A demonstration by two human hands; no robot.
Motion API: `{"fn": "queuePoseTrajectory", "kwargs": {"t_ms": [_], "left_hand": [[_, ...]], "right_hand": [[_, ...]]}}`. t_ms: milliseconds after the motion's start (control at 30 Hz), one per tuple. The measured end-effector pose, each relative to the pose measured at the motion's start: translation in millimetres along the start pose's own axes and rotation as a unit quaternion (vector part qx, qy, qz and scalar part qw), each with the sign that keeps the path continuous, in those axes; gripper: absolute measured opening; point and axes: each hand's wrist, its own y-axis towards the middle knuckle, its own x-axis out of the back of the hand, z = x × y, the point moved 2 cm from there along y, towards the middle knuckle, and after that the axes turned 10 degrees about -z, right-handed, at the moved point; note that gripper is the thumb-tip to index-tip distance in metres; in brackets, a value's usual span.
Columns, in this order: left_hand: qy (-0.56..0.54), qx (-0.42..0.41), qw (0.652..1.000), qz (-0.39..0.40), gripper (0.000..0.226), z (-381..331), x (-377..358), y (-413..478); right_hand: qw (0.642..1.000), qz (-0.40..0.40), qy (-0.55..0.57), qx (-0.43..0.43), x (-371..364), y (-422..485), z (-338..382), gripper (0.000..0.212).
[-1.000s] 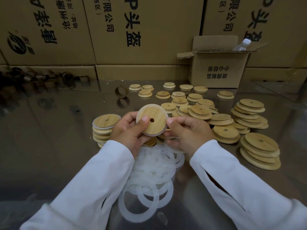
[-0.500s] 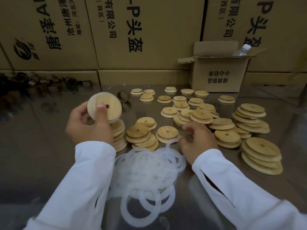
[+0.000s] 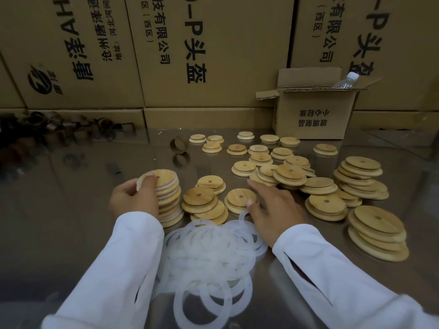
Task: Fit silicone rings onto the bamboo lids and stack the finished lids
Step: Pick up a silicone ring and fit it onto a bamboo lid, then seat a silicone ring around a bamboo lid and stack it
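My left hand (image 3: pixel 133 198) holds a ringed bamboo lid (image 3: pixel 159 178) by its edge, laid on top of the stack of finished lids (image 3: pixel 169 205) at centre left. My right hand (image 3: pixel 270 207) is spread with fingers straight over a single bare bamboo lid (image 3: pixel 238 198), thumb touching its rim. A heap of white silicone rings (image 3: pixel 211 252) lies on the table between my forearms. Many bare lids (image 3: pixel 289 173) lie in loose piles to the right and behind.
The table (image 3: pixel 71 210) is shiny metal. An open small carton (image 3: pixel 316 115) with a plastic bottle (image 3: pixel 344 81) stands at the back right. Large cardboard boxes (image 3: pixel 202 55) wall off the back. Brown tape cores (image 3: pixel 179 144) lie at the back left and centre.
Both hands held one lid in front of me. My left hand then carried it left and down onto the finished stack, while my right hand let go and reached out over the bare lids.
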Motion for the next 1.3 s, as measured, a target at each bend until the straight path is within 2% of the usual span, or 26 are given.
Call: {"fn": "queuePoseTrajectory", "kwargs": {"t_ms": [100, 167, 233, 300, 367, 433, 500, 567, 667, 767, 867, 933, 1033, 1133, 1167, 1300], "left_hand": [[-0.008, -0.029, 0.999, -0.012, 0.034, -3.2, -0.5, -1.3], [-0.025, -0.139, 0.989, -0.036, 0.029, -13.7, 4.0, -8.2], [-0.051, -0.294, 0.954, -0.032, 0.022, -25.3, 9.0, -22.0], [-0.074, -0.404, 0.912, 0.016, 0.02, -29.9, 10.7, -40.0], [-0.081, -0.44, 0.887, 0.114, 0.016, -27.8, 7.8, -55.4], [-0.055, -0.4, 0.877, 0.26, 0.016, -20.0, 0.0, -66.7], [-0.003, -0.321, 0.862, 0.393, 0.019, -8.5, -8.9, -73.8], [0.04, -0.26, 0.851, 0.454, 0.024, 1.0, -14.4, -74.3], [0.031, -0.193, 0.869, 0.455, 0.017, 5.6, -17.7, -71.3], [-0.005, -0.09, 0.897, 0.432, 0.01, 5.1, -20.4, -68.2], [-0.033, -0.005, 0.903, 0.428, 0.023, 3.1, -22.3, -66.0], [-0.055, 0.022, 0.897, 0.439, 0.032, 1.6, -20.4, -65.0], [-0.067, 0.008, 0.893, 0.445, 0.021, 0.4, -16.6, -65.1], [-0.068, -0.006, 0.898, 0.434, 0.012, 0.6, -16.2, -63.9], [-0.07, -0.006, 0.9, 0.431, 0.011, 0.7, -16.6, -63.4], [-0.059, -0.018, 0.904, 0.424, 0.01, 1.6, -18.3, -62.0]], "right_hand": [[1.0, 0.017, -0.005, 0.016, -2.8, 2.7, 1.0, 0.044], [1.0, 0.025, -0.004, 0.011, -4.8, 4.3, 1.5, 0.04], [1.0, 0.02, -0.019, 0.002, -6.1, 6.3, 1.6, 0.037], [0.999, 0.001, -0.043, -0.011, -5.8, 7.6, 1.8, 0.034], [0.998, -0.015, -0.056, -0.022, -5.0, 9.0, 1.6, 0.031], [0.997, -0.028, -0.057, -0.035, -3.4, 10.1, 1.1, 0.033], [0.997, -0.04, -0.063, -0.035, -2.1, 10.7, 1.4, 0.038], [0.995, -0.061, -0.072, -0.03, 0.4, 9.8, 3.1, 0.043], [0.992, -0.122, -0.028, -0.03, 6.5, 8.1, 5.9, 0.043], [0.972, -0.223, 0.075, -0.005, 14.0, 3.6, 9.4, 0.042], [0.947, -0.263, 0.167, 0.074, 20.2, -5.5, 16.1, 0.045], [0.941, -0.258, 0.156, 0.151, 21.2, -11.2, 21.4, 0.046], [0.945, -0.208, 0.14, 0.209, 20.8, -14.2, 24.0, 0.054], [0.969, -0.096, 0.142, 0.177, 21.7, -10.1, 15.9, 0.069], [0.976, -0.082, 0.125, 0.159, 21.9, -8.4, 9.3, 0.067], [0.996, -0.065, -0.003, 0.055, 24.1, -3.2, -20.7, 0.034]]}}
